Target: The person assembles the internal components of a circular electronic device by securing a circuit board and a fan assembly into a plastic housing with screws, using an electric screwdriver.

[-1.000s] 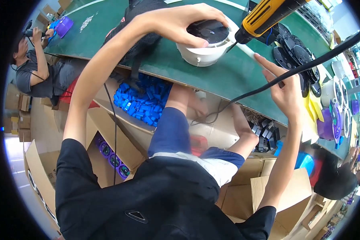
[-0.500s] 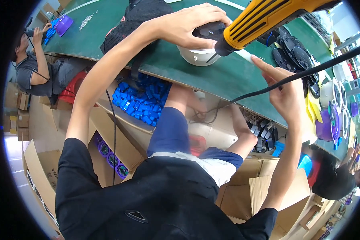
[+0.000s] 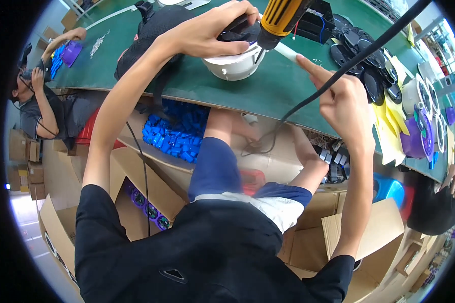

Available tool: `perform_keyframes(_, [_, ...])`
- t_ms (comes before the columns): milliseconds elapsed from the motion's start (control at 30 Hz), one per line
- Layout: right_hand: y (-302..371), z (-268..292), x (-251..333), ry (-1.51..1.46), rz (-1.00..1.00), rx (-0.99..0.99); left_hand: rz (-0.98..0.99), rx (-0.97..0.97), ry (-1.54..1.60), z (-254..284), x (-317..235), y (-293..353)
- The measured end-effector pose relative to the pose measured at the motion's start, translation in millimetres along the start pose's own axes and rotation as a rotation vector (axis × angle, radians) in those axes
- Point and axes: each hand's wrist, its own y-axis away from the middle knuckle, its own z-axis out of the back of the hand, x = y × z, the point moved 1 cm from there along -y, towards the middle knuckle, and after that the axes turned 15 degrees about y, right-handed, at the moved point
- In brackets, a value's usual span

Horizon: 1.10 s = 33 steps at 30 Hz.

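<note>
A white round housing [image 3: 233,69] with a black disc [image 3: 241,29] on top stands at the bench's near side. My left hand [image 3: 212,31] is wrapped over it, thumb along the near rim and fingers on the far side. The black and yellow power screwdriver [image 3: 283,19] points down beside the disc, its bit at the housing's right edge; no hand shows on it. A white strip [image 3: 286,52] sticks out from behind the screwdriver's tip. My right hand [image 3: 341,96] has its index fingertip at the strip's end, other fingers curled; its thumb is partly hidden.
A black cable [image 3: 338,76] crosses in front of my right hand. A black mesh bag [image 3: 154,38] lies left, black discs [image 3: 369,60] and yellow sheets [image 3: 389,129] right. Blue parts [image 3: 174,134] fill a box below. Another person [image 3: 48,108] sits at far left.
The housing, both hands and the screwdriver appear further left in the picture. The screwdriver stands more upright, and its bit shows at the housing's edge. My left hand remains on the housing.
</note>
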Motion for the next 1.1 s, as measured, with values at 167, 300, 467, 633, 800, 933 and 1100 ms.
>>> perform_keyframes(167, [-11, -5, -6, 0.053, -0.020, 0.010, 0.073, 0.039, -0.044, 3, -3, -3])
perform_keyframes(300, [-8, -23, -10, -0.001, -0.036, -0.041, -0.023, 0.013, 0.001, 3, -1, -5])
perform_keyframes(467, [-13, -49, 2, -0.246, -0.114, -0.127, 0.011, -0.018, 0.028, 2, -2, -4])
perform_keyframes(633, [-10, -15, -17, -0.221, -0.218, 0.074, -0.044, 0.002, 0.022, 0, -1, -8])
perform_keyframes(800, [1, -4, -33, -0.097, -0.015, 0.183, -0.098, 0.036, 0.024, 4, -2, -9])
perform_keyframes(933, [5, 1, -25, -0.049, -0.214, 0.135, -0.074, 0.133, 0.034, 12, 1, -11])
perform_keyframes(1100, [0, 4, -27, -0.034, -0.155, 0.069, -0.601, 0.116, -0.130, 22, -13, -21])
